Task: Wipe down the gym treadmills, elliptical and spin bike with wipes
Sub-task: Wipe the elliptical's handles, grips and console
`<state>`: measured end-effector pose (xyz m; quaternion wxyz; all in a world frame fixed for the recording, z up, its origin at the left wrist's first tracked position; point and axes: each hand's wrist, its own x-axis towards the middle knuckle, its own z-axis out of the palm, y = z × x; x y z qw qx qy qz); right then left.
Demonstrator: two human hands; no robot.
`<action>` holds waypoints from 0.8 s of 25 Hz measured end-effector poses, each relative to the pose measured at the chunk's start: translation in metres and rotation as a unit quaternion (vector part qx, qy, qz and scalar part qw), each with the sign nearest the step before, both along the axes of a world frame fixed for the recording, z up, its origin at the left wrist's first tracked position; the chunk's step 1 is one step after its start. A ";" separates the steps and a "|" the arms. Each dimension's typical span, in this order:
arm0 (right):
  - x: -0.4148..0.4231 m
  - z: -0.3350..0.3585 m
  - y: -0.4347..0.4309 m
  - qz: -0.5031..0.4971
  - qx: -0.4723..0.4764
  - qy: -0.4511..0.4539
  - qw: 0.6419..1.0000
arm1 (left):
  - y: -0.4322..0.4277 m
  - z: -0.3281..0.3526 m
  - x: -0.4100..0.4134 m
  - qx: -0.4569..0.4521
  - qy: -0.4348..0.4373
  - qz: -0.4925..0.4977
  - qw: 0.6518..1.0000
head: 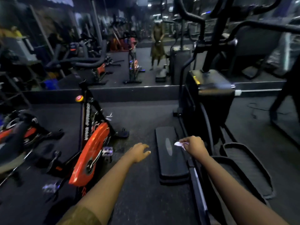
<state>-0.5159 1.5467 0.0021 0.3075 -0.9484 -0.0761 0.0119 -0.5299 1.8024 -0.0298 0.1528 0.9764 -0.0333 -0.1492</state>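
Wipe (178, 144): a small white wad pinched in the curled fingers of the right hand (194, 146), its free end poking out toward the left. It lies at the right-hand edge of the elliptical's left foot pedal (170, 159), over the pedal's far half; whether it touches the surface cannot be told.

The pedal is a flat black pad whose long axis runs away from the person, near end toward the body, far end toward the elliptical's drive housing (209, 98). The pad lies to the left of and below the fingers, so a wipe along it would likely be a stroke along that axis.

The right hand is the nearer one to the pedal. The left hand (139, 151) hovers over the rubber floor (142, 120) just left of the pedal, fingers spread and loosely bent, holding nothing.

The rimmed right foot pedal (246, 168) lies to the right. The red spin bike (90, 151) stands well to the left. A wall mirror (146, 59) faces the person.

No wipe tub or bin can be made out.
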 end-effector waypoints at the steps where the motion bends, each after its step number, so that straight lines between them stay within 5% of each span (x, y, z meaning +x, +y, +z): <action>1: 0.017 0.004 -0.003 -0.030 -0.001 -0.003 1.000 | -0.003 0.003 0.032 0.001 -0.005 -0.029 1.000; 12: 0.182 0.092 -0.032 -0.281 0.039 -0.152 0.947 | -0.044 0.088 0.306 -0.066 -0.073 -0.230 0.968; 20: 0.308 0.215 -0.067 -0.249 0.113 -0.327 0.905 | -0.081 0.235 0.426 -0.308 -0.247 -0.121 0.911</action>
